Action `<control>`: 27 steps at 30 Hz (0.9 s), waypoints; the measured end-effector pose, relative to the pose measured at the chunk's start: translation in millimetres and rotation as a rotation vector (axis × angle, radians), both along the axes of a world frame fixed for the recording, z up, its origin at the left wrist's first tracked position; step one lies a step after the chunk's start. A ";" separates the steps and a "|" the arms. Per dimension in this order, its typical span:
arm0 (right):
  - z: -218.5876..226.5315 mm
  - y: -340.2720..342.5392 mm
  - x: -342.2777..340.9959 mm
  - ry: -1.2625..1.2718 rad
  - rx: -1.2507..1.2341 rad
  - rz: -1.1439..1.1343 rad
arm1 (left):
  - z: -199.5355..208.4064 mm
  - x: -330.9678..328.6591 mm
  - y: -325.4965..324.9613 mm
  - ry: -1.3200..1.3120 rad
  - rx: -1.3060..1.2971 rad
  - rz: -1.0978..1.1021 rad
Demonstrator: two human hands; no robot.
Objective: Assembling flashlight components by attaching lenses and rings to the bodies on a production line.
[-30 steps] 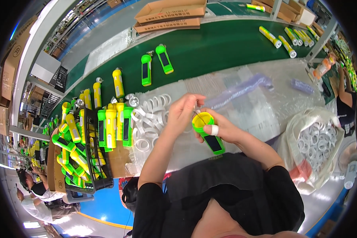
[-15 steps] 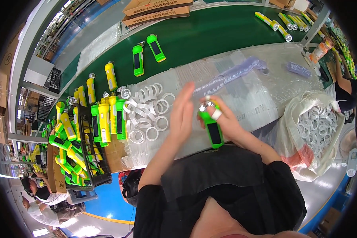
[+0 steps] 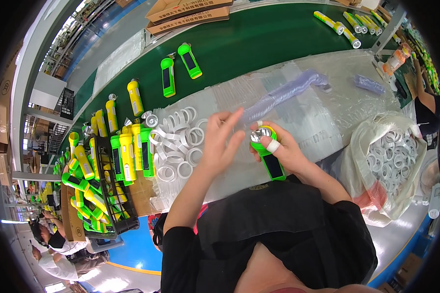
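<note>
Head view: the right hand (image 3: 287,149) grips a green flashlight (image 3: 273,167) near its head, over the near edge of the desk (image 3: 322,134), with the dark panel facing up and the tail toward the person's body. A shiny reflector (image 3: 260,133) sits in the mouth of that flashlight, so this part looks to be in place, though whether it is fully seated cannot be told. No white ring shows around the mouth and no clear cover can be made out over it; those parts appear undone on this piece. The left hand (image 3: 222,144) hangs just beside it, fingers loosely spread, and seems to hold nothing. Many white rings (image 3: 177,146) lie loose on the desk to the left, more fill a pale bag (image 3: 359,183) at the right, and a stack of clear, purplish discs (image 3: 283,96) lies beyond the hands. Much remains unfinished: two green flashlights (image 3: 168,80) on the green surface have reflectors outside their heads, a yellow flashlight (image 3: 135,99) lies nearer, and a black crate (image 3: 127,224) at the left is crowded with green and yellow bodies (image 3: 98,198).
</note>
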State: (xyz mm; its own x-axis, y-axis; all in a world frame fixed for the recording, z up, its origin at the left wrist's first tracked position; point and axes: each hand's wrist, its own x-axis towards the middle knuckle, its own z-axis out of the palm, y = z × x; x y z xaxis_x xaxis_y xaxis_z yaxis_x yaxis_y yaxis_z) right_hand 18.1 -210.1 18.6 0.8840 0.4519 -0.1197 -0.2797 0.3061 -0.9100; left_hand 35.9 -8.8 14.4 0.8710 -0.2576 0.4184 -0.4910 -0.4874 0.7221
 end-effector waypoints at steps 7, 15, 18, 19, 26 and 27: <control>-6.5 22.6 -3.4 -0.094 0.026 0.134 | 4.9 -30.7 4.8 -0.135 -0.051 -0.110; -11.7 32.0 -6.0 -0.175 -0.030 0.251 | -7.2 -36.2 8.1 -0.215 -0.145 -0.188; -15.4 40.0 -5.1 -0.135 0.021 0.257 | -17.9 -31.2 7.6 -0.269 -0.186 -0.145; -18.8 43.8 -3.6 -0.187 0.008 0.180 | -17.3 -28.9 8.2 -0.269 -0.184 -0.142; -8.8 34.7 38.7 -0.383 0.144 -0.099 | 4.3 -3.9 42.5 -0.032 -0.166 0.075; -9.8 32.0 44.3 -0.445 0.121 -0.118 | 7.2 -4.6 51.1 -0.027 0.190 0.007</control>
State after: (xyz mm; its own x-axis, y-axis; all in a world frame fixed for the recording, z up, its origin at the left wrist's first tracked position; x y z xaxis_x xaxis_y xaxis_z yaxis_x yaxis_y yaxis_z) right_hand 62.4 -178.2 8.8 0.8835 0.3331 0.3293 0.1720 0.4233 -0.8895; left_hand 31.3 42.3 21.7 0.8620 -0.3283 0.3862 -0.5053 -0.6169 0.6033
